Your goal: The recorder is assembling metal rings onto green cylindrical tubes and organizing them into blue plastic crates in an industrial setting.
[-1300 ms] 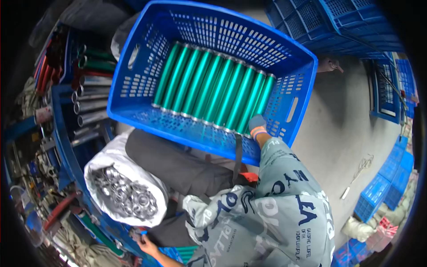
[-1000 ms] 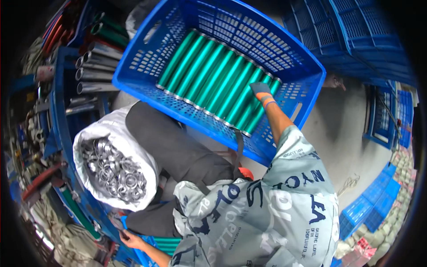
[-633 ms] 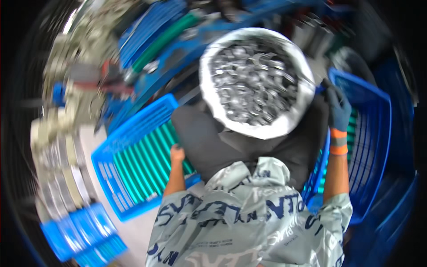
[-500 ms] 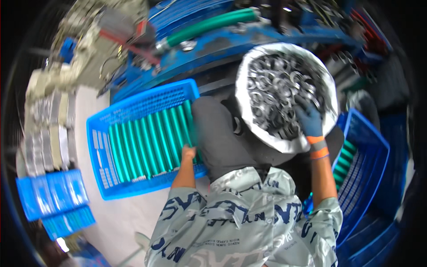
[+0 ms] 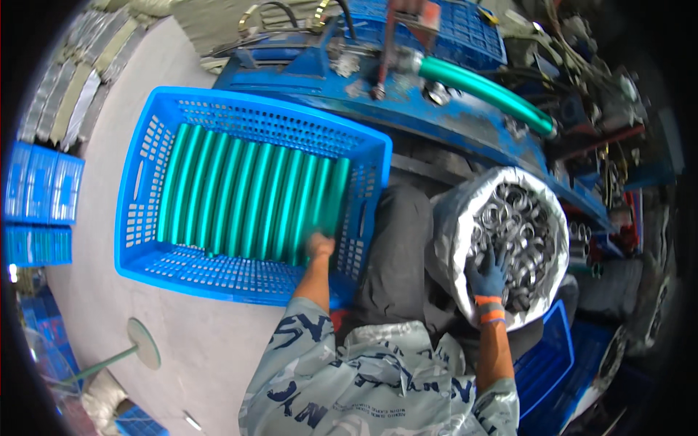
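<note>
Left hand [image 5: 320, 245] grips the nearest green tube [image 5: 329, 207], lying lengthwise away from me in the blue crate [image 5: 218, 280]; right hand [image 5: 488, 275], gloved, digs into metal rings [image 5: 509, 232] right of the crate, grip unclear

Tubes [image 5: 247, 192] lie in crate [image 5: 145, 254], left of ring-filled sack [image 5: 454, 218].

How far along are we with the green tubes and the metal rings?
Done: a row of green tubes lies in the blue plastic crate. In hand: the bare left hand touches the rightmost tubes; the gloved right hand digs into the white sack of metal rings. Left: the sack looks nearly full.
</note>
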`<action>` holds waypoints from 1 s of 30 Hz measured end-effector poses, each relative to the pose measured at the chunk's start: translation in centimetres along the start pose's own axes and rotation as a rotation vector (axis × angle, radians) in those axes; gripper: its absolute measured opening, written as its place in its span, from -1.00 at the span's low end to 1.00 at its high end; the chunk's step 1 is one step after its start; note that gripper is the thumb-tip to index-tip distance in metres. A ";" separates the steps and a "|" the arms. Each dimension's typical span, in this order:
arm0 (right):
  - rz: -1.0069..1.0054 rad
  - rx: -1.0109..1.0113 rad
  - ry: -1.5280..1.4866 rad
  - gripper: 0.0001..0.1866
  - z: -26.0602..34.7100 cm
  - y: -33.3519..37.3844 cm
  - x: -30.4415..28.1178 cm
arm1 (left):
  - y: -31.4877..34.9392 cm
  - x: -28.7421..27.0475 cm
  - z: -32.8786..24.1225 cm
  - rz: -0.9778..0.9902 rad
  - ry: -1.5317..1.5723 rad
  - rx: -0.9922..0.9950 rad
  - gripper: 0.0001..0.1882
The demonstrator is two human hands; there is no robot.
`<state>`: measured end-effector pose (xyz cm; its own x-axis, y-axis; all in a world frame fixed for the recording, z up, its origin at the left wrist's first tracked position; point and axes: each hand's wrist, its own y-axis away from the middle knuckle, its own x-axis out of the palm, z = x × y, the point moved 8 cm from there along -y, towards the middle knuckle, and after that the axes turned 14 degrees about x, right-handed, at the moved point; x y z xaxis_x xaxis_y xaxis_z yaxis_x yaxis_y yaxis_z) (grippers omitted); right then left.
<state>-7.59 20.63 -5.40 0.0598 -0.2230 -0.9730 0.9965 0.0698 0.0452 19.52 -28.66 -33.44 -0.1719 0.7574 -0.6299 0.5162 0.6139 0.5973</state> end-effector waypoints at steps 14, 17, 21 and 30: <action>-0.109 -0.273 -0.065 -0.51 4.0 4.8 -5.5 | 11.6 -6.6 -5.6 -0.070 0.494 0.041 0.37; -0.008 -0.218 -0.210 -0.46 -0.4 5.3 -5.5 | 16.2 -10.2 -11.3 -0.283 0.598 0.311 -0.04; 0.037 -0.345 -0.235 -0.39 1.2 5.8 -8.1 | 17.6 -16.4 -13.3 -0.541 0.671 0.549 0.04; 0.248 -0.285 -0.069 -0.15 -4.1 4.3 -4.1 | 31.1 -15.9 -37.2 -0.194 0.001 1.092 -0.30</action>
<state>-3.77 25.82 -2.19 0.3106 -0.2294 -0.9225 0.8957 0.3955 0.2032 7.07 -13.34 13.65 -0.3304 0.6705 -0.6643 0.9424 0.1961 -0.2708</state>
